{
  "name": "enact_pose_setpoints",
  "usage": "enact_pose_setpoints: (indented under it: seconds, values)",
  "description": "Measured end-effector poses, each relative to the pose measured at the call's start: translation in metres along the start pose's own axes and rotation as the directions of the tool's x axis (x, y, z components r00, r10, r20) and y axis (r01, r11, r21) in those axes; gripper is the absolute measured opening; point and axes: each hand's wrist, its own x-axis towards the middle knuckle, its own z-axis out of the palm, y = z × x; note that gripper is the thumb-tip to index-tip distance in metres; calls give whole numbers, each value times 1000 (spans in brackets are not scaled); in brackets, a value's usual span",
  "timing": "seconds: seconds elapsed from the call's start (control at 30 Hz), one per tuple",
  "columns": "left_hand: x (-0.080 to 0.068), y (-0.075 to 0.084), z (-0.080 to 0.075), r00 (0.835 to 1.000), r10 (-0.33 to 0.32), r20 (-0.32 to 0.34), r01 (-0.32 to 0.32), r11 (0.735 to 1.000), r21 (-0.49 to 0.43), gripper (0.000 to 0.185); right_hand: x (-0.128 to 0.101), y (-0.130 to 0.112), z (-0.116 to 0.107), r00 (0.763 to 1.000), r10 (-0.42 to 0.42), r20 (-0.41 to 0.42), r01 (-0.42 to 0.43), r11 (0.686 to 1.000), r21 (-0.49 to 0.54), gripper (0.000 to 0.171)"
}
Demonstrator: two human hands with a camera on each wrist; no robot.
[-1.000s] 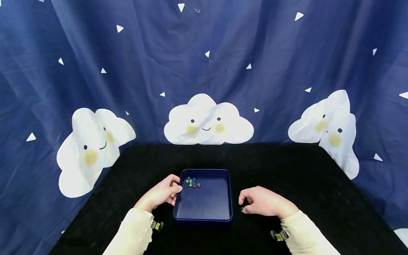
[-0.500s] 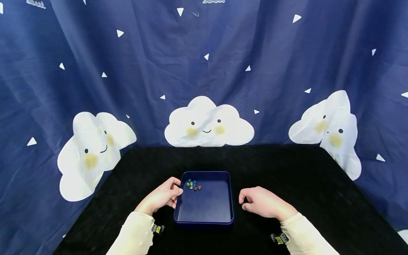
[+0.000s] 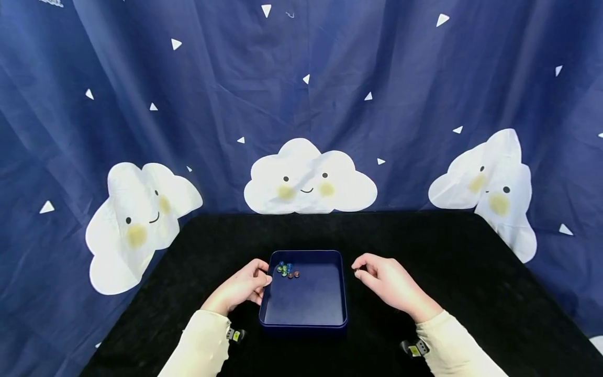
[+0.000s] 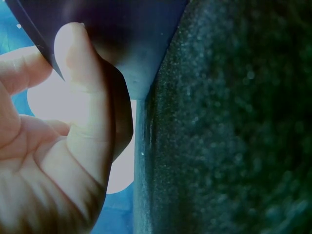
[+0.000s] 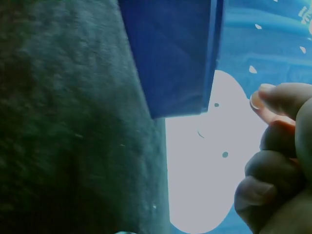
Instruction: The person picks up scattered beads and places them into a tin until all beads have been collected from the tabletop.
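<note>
Navy tin tray (image 3: pixel 341 293) sits on the black velvet table (image 3: pixel 447 262) between my two hands; my right hand (image 3: pixel 383 285), which a second ago lay low on the cloth beside the tray's near right corner with a small dark marble at its fingertips, has since lifted and travelled forward to hover just off the tray's far right corner; that marble (image 3: pixel 354 269) appears to sit pinched between my thumb and forefinger, a dark speck only, and the right wrist view shows curled fingers (image 5: pixel 273 146) without showing the marble itself; I judge the carry nearly over, the drop into the tray being what remains.

My left hand (image 3: pixel 240 288) has not shifted; its fingers curl round the tray's left wall, thumb (image 4: pixel 80 58) pressed on the rim as the left wrist view shows, steadying the tray flat on the cloth.

Inside, a cluster of marbles (image 3: pixel 287 270), blue, green and reddish, lies in the far left corner, close to my left fingertips; my right wrist is bent slightly inward, knuckles up, forearm in its cream sleeve (image 3: pixel 452 351) angled toward the tray; the cloud-print curtain (image 3: pixel 308 180) hangs behind.
</note>
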Motion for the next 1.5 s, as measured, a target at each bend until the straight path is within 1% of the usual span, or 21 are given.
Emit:
enact_pose_setpoints:
  seconds: [0.1, 0.23, 0.33, 0.47, 0.6, 0.67, 0.97, 1.3, 1.5]
  values:
    - [-2, 1, -2, 1000, -3, -8, 3, 1000, 2, 40, 4, -2, -3, 1000, -5, -13, 5, 1000, 10, 18]
    - [-2, 1, -4, 1000, -3, -13, 3, 1000, 4, 39, 14, -7, -3, 1000, -30, -1, 30, 1000, 5, 15]
    - [-1, 1, -3, 1000, 0, -14, 0, 1000, 5, 40, 21, -10, 1, 999, -43, 17, 43, 999, -5, 13]
    - [1, 0, -1, 1000, 3, -2, -3, 1000, 1, 40, 27, -12, 9, 998, -38, 50, 39, 999, -17, 13]
    - [1, -2, 0, 1000, -1, 3, 1, 1000, -11, 39, 31, -13, 15, 997, -34, 70, 37, 999, -31, 16]
    - [1, -3, 0, 1000, -2, 3, 2, 1000, -15, 39, 31, -13, 15, 997, -28, 66, 31, 999, -39, 18]
    - [1, 1, 0, 1000, -1, -6, 1, 1000, -4, 38, 25, -9, 7, 999, 31, 44, -29, 998, -51, 21]
    - [1, 2, 1, 1000, -8, -7, 8, 1000, 2, 40, 3, 12, -15, 998, 53, 23, -52, 996, -68, 21]
    - [-1, 3, 1, 1000, -2, -2, 2, 1000, -7, 39, -7, 21, -28, 995, 87, 50, -82, 992, -97, 19]
